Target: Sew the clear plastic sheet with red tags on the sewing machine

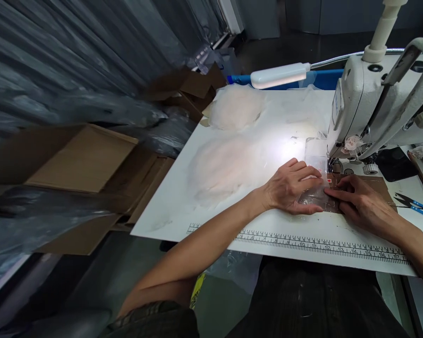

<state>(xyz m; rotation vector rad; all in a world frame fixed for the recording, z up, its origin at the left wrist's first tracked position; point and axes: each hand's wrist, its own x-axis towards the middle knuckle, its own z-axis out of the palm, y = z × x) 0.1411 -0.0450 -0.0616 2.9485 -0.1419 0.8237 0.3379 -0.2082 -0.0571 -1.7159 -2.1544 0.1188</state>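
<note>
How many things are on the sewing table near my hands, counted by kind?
Pale fabric piles: 2
Clear plastic piece under the left hand: 1
Brown piece under the right hand: 1
Blue-handled scissors: 1
Total: 5

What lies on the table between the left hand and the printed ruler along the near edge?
In the head view, only bare white table lies between the left hand and the printed ruler.

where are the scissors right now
In the head view the blue-handled scissors lie at the far right of the white table, just right of the right hand, below the sewing machine.
</note>
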